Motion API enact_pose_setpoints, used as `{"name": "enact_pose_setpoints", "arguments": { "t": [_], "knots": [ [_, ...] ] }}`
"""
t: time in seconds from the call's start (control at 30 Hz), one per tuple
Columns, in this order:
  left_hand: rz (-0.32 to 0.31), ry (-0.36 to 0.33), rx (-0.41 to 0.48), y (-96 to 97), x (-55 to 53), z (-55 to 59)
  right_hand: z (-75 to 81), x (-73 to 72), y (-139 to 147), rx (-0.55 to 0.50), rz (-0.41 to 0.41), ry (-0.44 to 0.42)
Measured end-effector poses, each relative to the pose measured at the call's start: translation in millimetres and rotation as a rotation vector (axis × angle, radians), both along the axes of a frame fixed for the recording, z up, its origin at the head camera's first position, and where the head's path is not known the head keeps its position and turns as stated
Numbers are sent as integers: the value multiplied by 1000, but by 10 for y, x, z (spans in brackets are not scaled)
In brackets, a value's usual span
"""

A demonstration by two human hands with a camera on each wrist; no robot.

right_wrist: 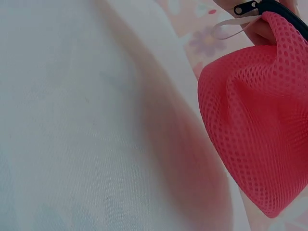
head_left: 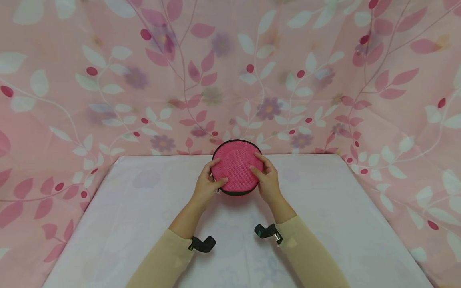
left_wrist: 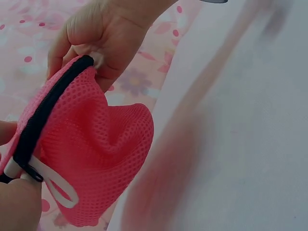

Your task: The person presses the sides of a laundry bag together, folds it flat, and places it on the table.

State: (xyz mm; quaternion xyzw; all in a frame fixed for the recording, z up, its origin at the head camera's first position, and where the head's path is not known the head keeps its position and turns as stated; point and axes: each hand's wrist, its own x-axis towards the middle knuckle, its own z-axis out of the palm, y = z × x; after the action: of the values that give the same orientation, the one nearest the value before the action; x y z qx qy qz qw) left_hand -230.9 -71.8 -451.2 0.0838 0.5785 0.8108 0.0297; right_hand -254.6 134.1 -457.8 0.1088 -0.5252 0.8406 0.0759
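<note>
Beige sleeves (head_left: pixel 158 256) nearest, black camera (head_left: pixel 206 244) at the left cuff. Left hand (head_left: pixel 206 187) clamps the pouch (head_left: pixel 238 170) at its left edge, right hand (head_left: pixel 269 182) at its right edge; thumbs on the near face, some fingers hidden behind. Pouch sits between the hands, off the table (head_left: pixel 115 216), near its far edge. White loop (left_wrist: pixel 60 187) hangs beside the left fingers. Floral cloth (head_left: pixel 230 52) behind.
</note>
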Motion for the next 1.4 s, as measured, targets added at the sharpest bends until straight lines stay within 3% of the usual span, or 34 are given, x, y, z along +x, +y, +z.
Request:
{"name": "enact_pose_setpoints", "arguments": {
  "t": [0.13,0.23,0.3,0.5,0.67,0.77,0.93,1.1,1.2,1.4],
  "knots": [
    [12,58,97,-10,-23,-30,7,10,-7,-49,-13,-46],
    [16,98,90,-24,-29,-42,15,15,-12,-54,-19,-69],
    [21,104,31,-40,-21,-44,21,20,-14,-41,-22,-71],
    [18,134,-275,-83,1,-30,27,36,-9,28,-32,-67],
    [-33,160,-359,-81,19,-18,20,35,-6,61,-42,-81],
    [-51,152,-336,-71,30,-19,13,36,-6,76,-27,-105],
    [-59,88,-173,-53,42,-49,7,59,-3,145,31,-134],
    [7,16,-75,-61,45,-92,-17,82,14,255,79,-126],
    [41,9,-40,-69,43,-90,-35,87,33,313,110,-108],
    [27,26,73,-66,31,-70,-35,100,51,398,185,-68]
  ]
}}
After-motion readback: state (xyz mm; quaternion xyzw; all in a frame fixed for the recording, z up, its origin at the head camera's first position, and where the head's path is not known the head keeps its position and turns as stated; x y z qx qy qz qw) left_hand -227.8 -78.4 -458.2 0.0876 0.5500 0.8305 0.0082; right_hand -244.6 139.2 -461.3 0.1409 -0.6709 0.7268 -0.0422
